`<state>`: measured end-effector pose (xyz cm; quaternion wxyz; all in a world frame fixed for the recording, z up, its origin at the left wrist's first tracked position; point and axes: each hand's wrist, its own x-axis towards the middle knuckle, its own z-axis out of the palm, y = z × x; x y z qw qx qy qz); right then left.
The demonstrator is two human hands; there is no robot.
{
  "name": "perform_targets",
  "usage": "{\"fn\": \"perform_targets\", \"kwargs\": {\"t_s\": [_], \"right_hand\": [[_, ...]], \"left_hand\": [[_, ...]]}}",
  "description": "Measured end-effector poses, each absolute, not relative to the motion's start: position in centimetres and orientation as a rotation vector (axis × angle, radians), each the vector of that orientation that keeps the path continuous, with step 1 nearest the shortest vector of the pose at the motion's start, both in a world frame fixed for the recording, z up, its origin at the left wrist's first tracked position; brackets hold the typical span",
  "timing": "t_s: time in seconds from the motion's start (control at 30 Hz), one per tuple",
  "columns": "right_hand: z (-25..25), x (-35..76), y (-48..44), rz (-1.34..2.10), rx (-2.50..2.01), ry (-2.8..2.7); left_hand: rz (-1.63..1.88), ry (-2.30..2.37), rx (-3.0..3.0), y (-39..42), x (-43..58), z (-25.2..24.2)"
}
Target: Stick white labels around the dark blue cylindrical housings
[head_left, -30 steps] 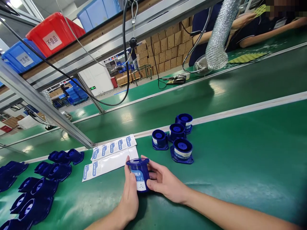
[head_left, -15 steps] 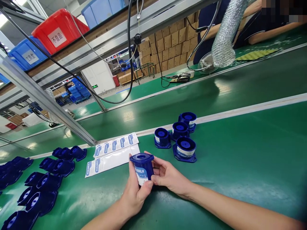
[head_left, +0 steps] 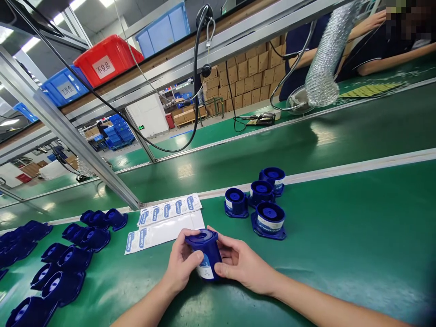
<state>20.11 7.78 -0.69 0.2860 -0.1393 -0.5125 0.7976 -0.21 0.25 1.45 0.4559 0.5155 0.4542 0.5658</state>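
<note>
Between my two hands is a blue plastic pump housing (head_left: 211, 254), upright with its flange on top and a blue-and-white label on its side. My left hand (head_left: 182, 263) grips its left side, thumb lying across the label and fingers at the flange. On the right side, my right hand (head_left: 240, 261) holds it with the thumb at the front and fingers behind. Just beyond lie the label sheets (head_left: 170, 211), one of them partly bare. Several labelled housings (head_left: 269, 220) stand on their flanges to the right of the sheets.
Many unlabelled blue housings (head_left: 63, 281) lie in rows on the green work surface (head_left: 340, 218) at left. A metal post (head_left: 102, 168) rises behind the sheets. Overhead runs a shelf with a red bin (head_left: 105, 61). Across the belt, a co-worker's arm (head_left: 391, 63) rests near a foil duct (head_left: 323, 68).
My left hand has shifted up on the housing, its thumb now covering part of the label and its fingers reaching the flange. The housing has turned slightly. The camera view has tilted.
</note>
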Motion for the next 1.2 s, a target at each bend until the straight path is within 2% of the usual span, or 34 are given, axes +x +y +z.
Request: {"fn": "perform_targets", "kwargs": {"t_s": [0.17, 0.47, 0.6, 0.7, 0.93, 1.07, 1.2], "right_hand": [[-0.3, 19.9, 7.1, 2.088, -0.447, -1.390], [-0.7, 20.3, 7.7, 2.111, -0.415, -1.414], [-0.1, 20.6, 7.8, 2.020, -0.449, -1.532], [0.2, 21.0, 7.8, 1.727, -0.615, -1.694], [-0.9, 21.9, 7.2, 0.551, -0.608, -2.228], [-0.4, 21.9, 7.4, 0.242, -0.458, -2.283], [-1.3, 23.8, 9.8, 0.006, -0.479, -2.240]], "left_hand": [[1.388, 1.203, 1.261, -0.3, 0.7, 2.2], [1.185, 1.213, 1.355, -1.0, 0.3, 3.9], [1.083, 1.132, 1.439, -0.8, 0.1, 3.7], [1.120, 1.010, 1.290, -0.1, 0.2, 2.9], [1.089, 0.864, 0.718, 0.4, 0.8, 1.2], [1.056, 1.015, 0.756, 0.8, 1.1, 0.9], [1.198, 1.206, 0.892, 1.2, 0.9, 0.9]]}}
